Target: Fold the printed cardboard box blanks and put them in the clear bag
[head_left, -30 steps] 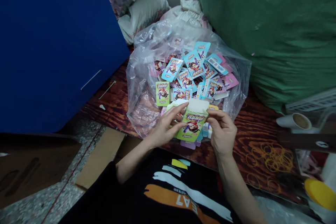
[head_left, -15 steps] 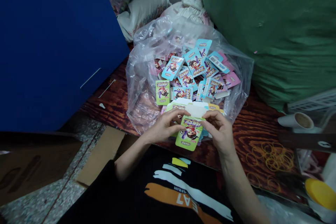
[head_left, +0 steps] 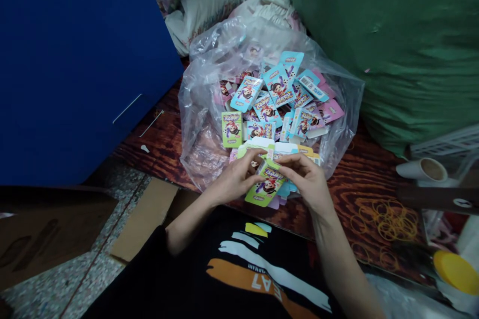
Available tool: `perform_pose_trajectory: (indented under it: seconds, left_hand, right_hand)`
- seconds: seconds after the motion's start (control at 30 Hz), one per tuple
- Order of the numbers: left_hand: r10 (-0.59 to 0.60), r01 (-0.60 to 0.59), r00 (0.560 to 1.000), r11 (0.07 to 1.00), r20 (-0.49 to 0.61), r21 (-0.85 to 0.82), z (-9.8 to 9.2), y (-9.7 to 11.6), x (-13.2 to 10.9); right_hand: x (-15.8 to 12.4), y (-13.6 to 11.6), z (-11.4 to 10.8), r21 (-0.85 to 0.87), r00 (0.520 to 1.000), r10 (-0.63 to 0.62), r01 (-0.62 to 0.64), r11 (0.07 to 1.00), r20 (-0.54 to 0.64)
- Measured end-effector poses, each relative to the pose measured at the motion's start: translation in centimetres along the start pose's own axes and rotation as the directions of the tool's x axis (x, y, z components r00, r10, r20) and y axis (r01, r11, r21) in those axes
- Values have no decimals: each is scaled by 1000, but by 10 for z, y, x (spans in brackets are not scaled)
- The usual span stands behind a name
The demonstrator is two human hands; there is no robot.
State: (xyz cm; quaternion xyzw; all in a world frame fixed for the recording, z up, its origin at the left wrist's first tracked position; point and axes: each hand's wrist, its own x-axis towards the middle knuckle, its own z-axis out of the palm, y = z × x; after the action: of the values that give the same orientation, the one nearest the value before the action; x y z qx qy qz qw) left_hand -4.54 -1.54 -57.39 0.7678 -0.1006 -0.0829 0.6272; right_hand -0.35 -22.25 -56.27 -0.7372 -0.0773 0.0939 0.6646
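Note:
Between both hands, close in front of my body, is a small green printed card box [head_left: 265,187], tilted, its top end at my fingertips. My left hand [head_left: 235,177] pinches its left side between thumb and fingers. On the upper right edge, the thumb and fingers of my right hand [head_left: 307,177] are closed. Just beyond lie flat box blanks [head_left: 286,148] in green, blue and yellow, partly hidden by my hands. A clear plastic bag [head_left: 202,129] behind them holds many blue, pink and purple boxes, with another green box [head_left: 232,129] at its near left.
The dark wood-grain table [head_left: 337,209] carries yellow rubber bands [head_left: 392,219] and a paper cup [head_left: 422,169] on the right. A blue panel [head_left: 82,70] stands left, a large green sack [head_left: 392,50] right. White sacks [head_left: 205,5] are piled behind.
The green box's white top flap, upright before, is no longer seen standing; the top is folded in. The box has tilted, and my right hand has moved slightly left.

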Motion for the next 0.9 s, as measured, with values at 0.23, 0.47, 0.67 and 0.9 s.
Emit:
perform_pose_trajectory:
  seconds: [0.23,0.47,0.67,0.9]
  left_hand:
    - [24,-19,997,997,73,-77,0,-3,-1]
    - [3,2,997,998,78,-61,5,-10,-5]
    - [-13,15,1000,984,14,-180,5,-9,-4]
    - [125,-118,988,990,88,-73,-6,9,13]
  right_hand:
    - [5,-1,-5,-27,997,73,-74,997,-37]
    - [5,-6,-17,-160,974,-33,70,985,226]
    - [-16,5,-11,-49,991,-82,87,995,102]
    - [-13,9,-15,-37,992,-111,113,993,54]
